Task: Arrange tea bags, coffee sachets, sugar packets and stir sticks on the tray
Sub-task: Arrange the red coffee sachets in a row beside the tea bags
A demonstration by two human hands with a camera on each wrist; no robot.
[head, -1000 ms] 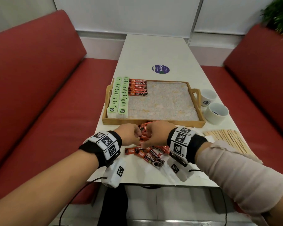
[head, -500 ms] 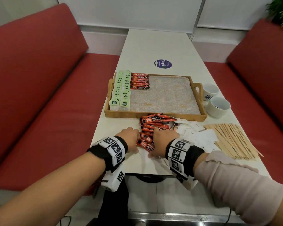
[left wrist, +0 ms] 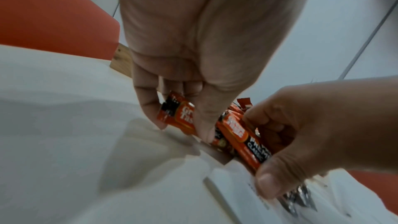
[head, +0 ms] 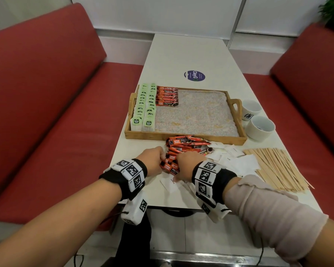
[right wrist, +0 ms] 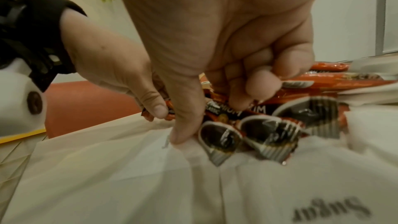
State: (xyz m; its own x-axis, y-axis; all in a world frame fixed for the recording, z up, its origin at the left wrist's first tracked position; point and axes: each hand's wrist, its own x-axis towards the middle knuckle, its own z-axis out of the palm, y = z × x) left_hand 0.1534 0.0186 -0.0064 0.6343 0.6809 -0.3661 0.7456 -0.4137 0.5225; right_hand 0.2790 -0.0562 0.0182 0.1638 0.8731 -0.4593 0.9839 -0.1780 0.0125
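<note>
My left fingers (left wrist: 148,101) and thumb curl round one end of a small bundle of coffee sachets (head: 171,166), and my right hand (head: 185,162) pinches the other end, low over the near table (head: 135,151) and the white sugar packets (head: 237,162). My left hand (head: 152,158) sits beside it. Just beyond lie more loose sachets (head: 187,142), with stir sticks (head: 274,166) to the right. Farther off, the wooden tray (head: 181,135) holds green tea bags (head: 143,106) and a row of sachets (head: 167,96).
</note>
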